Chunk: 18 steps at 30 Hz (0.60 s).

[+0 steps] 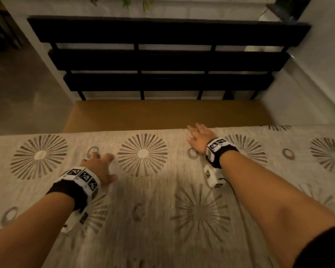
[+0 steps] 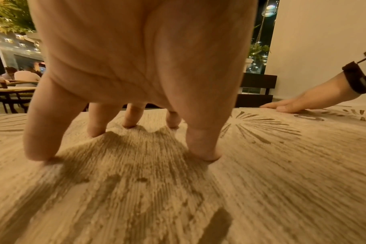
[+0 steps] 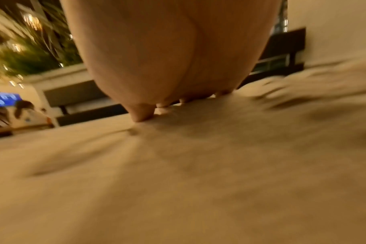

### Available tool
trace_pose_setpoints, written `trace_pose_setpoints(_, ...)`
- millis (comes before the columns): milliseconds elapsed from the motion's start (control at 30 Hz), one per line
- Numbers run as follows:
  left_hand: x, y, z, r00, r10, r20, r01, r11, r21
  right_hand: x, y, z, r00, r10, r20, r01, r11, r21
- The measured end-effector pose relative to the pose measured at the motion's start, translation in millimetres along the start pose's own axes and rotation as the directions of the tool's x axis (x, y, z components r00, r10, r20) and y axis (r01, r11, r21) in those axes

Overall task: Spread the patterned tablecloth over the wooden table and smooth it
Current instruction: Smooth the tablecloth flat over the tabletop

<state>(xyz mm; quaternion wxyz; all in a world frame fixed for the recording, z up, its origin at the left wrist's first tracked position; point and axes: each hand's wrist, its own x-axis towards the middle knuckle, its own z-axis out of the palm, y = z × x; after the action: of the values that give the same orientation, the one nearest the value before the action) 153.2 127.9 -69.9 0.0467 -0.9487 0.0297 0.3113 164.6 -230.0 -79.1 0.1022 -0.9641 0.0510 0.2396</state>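
A beige patterned tablecloth with brown sunburst circles covers most of a wooden table, leaving a bare strip of wood along the far edge. The person's left hand presses spread fingertips into the cloth near the table's middle, palm raised. The right hand lies flat with straight fingers at the cloth's far edge. A dark slatted bench stands beyond the table.

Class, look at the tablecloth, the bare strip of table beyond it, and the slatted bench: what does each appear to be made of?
Tablecloth: seemingly woven fabric, matte beige; ribbed weave, dimpling under the left hand's fingertips.
Table: probably wood or veneer, smooth brown.
Bench: dark slats, likely painted wood; uncertain.
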Motion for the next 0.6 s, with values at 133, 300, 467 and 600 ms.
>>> trace_pose_setpoints(133, -7.1, 2.1, -1.7, 1.000, -0.001, 0.004, 0.001, 1.000, 0.007, -15.9, 110.7, -24.4, 0.945, 0.326, -0.033, -0.325, 0.945, 0.041)
trace_pose_setpoints(300, -7.4, 29.5, -21.0, 0.997, -0.070, -0.027, 0.075, 0.961, 0.266, -56.6, 225.9, -38.7, 0.849, 0.526, -0.056, -0.528, 0.847, -0.052)
trace_pose_setpoints(467, -7.8, 229.2, -49.1, 0.943, 0.297, -0.153, -0.287, 0.954, 0.085, -43.5, 215.6, -53.3, 0.995, -0.010, -0.100, -0.009, 0.983, -0.185)
trace_pose_setpoints(600, -4.5, 397.3, -38.4, 0.889, 0.435, -0.144, -0.450, 0.888, -0.093, -34.9, 235.2, -55.1, 0.987, -0.088, 0.138, 0.104, 0.988, -0.117)
